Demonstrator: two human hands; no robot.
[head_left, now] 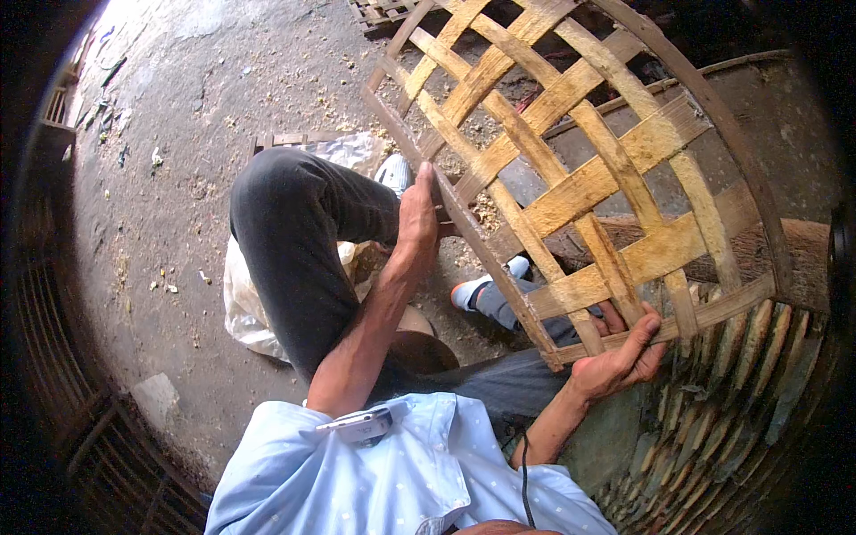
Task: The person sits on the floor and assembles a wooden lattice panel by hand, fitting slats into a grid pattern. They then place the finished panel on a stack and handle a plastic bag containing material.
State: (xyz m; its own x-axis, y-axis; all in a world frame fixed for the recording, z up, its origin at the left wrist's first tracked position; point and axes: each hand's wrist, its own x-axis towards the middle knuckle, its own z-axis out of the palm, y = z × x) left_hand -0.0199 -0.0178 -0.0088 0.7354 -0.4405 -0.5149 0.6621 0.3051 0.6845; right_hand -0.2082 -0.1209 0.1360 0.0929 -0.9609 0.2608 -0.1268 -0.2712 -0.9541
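Head view: a woven panel is being held up by its wooden rim

From where I am standing, someone in a pale blue patterned shirt and dark trousers is sitting low over a gray, littered floor. The panel, a curved lattice of flat yellow and brown strips with open gaps between them, is filling the upper right of the view. It is tilting, with its lower corner pointing toward the person.

The left hand is pinching the panel's left rim, thumb lying along the edge and fingers curling behind, partly hidden. The right hand is pinching the lower rim near that corner; its thumb is pressing the near face while some fingertips are showing behind, through the gaps.

Below the panel, a white shoe with orange trim is resting on the floor. A whitish plastic sheet is lying beside the left leg. Just beyond the right hand, a packed mass of curved slats is filling the lower right, and a rough brown log-like piece is lying above it, partly behind the lattice. A gray device is sitting at the shirt's chest.
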